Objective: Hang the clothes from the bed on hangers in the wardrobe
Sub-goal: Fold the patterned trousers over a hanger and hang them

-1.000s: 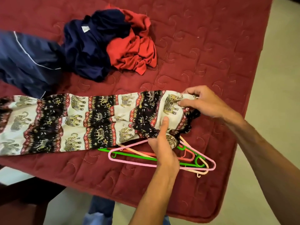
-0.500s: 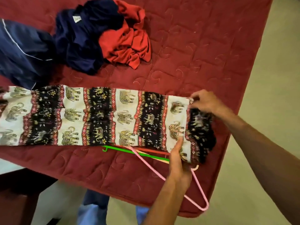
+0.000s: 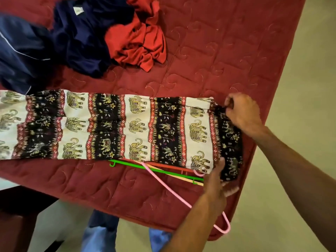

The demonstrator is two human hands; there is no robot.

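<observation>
Elephant-print trousers [image 3: 127, 128] lie stretched flat across the red quilted bed [image 3: 218, 51], waistband to the right. My right hand [image 3: 242, 113] pinches the far corner of the black waistband. My left hand [image 3: 217, 180] holds the near corner of the waistband, thumb on top. A pink hanger [image 3: 169, 190] lies partly under the trousers and runs out past the bed's near edge. Green [image 3: 145, 167], red and cream hangers lie beside it, partly hidden by the cloth and my left hand.
A navy garment [image 3: 85, 33] and a crumpled red garment [image 3: 138, 39] are piled at the back. Dark blue trousers with a white stripe [image 3: 20, 51] lie at far left. Beige floor [image 3: 300, 160] borders the bed's right edge. A dark piece of furniture [image 3: 18, 215] stands near left.
The trousers have been pulled out flat and straight toward the right. Both hands moved right to the waistband corners. The pink hanger has slid toward the bed's near edge.
</observation>
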